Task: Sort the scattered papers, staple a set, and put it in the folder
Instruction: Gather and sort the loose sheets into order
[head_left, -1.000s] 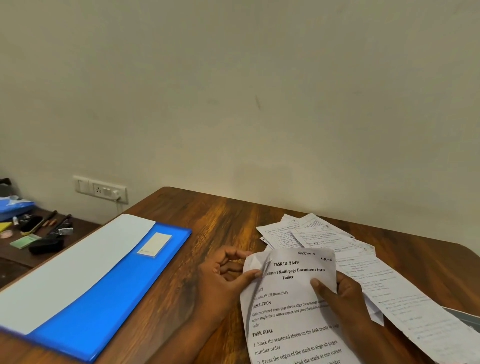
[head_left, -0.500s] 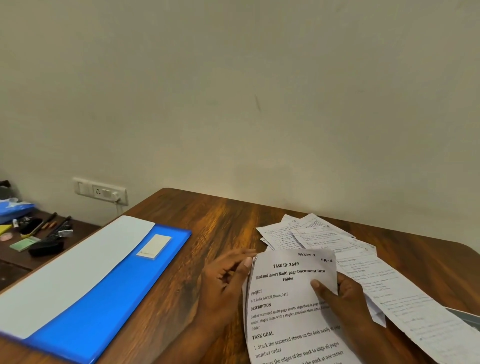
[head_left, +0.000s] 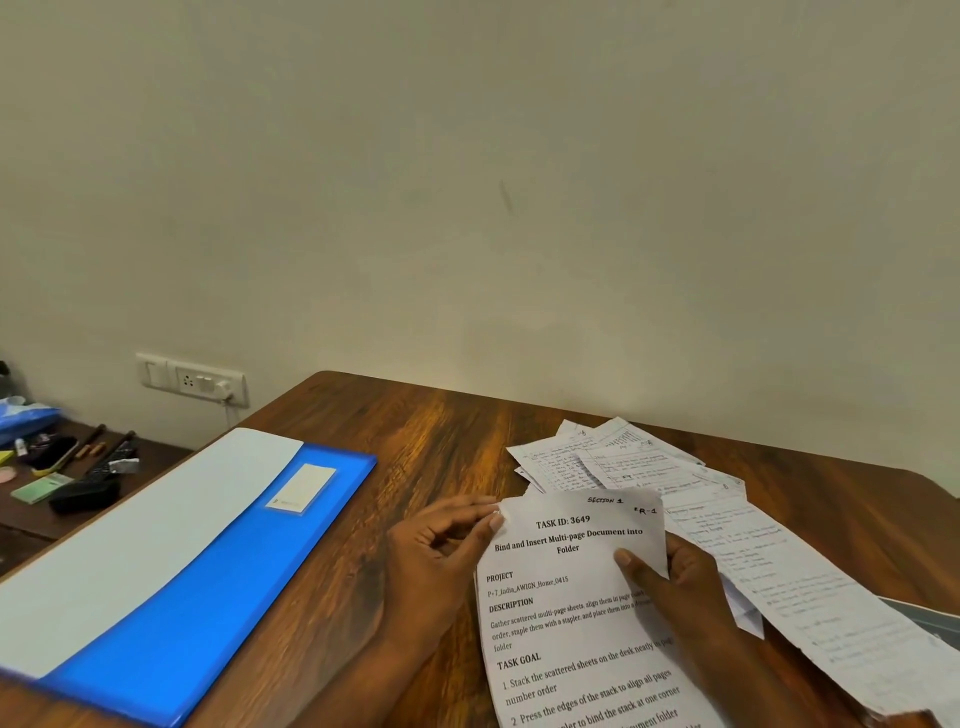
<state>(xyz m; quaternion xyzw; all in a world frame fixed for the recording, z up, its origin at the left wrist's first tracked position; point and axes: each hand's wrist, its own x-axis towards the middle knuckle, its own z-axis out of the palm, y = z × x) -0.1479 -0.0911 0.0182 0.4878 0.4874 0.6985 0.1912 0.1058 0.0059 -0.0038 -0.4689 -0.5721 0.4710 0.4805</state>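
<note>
A printed task sheet (head_left: 566, 613) is held above the wooden table (head_left: 415, 441). My right hand (head_left: 680, 582) grips its right edge, thumb on top of the page. My left hand (head_left: 441, 551) pinches the sheet's top-left corner with curled fingers. Behind it, several handwritten papers (head_left: 623, 462) lie scattered and overlapping, reaching toward the right edge. An open blue folder (head_left: 218, 582) lies at the left, with a white flap (head_left: 130, 535) and a small label card (head_left: 301, 488). No stapler can be made out for certain.
A lower side table (head_left: 67, 467) at far left holds pens, a black case and sticky notes. A wall socket (head_left: 192, 382) sits above it. A grey object (head_left: 930, 621) pokes out from under the papers at the right edge.
The bent top-left corner of the printed sheet has been flattened. My left hand shifted from curling behind the page to pinching its corner. The right hand kept its hold.
</note>
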